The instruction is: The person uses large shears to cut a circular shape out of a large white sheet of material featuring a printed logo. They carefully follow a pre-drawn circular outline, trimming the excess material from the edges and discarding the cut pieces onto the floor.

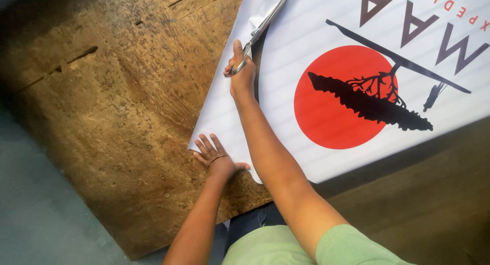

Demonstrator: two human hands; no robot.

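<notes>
Nearest the body: left hand [218, 160] lies palm down, fingers spread flat, gripping nothing, pressing the near corner of the white printed sheet [286, 55] onto the worn wooden board [117, 117].
Left arm: bent in close, forearm running up from the lower edge of the view.
Beyond it: right arm reaches out nearly straight over the sheet.
Right hand [241, 71]: fingers curled closed through the handles of the scissors [265, 22], thumb raised along them.
Scissors: blades point away, lying along the sheet's left margin near a dark cut line.
Sheet: lies across the board's far right part, red disc and dark shape face up.
Risk, drift: with the arm so extended, control looks weak; the cut could wander toward the print.
Risk, slip: only one corner is pinned, so the sheet may shift or buckle and tear raggedly.
</notes>
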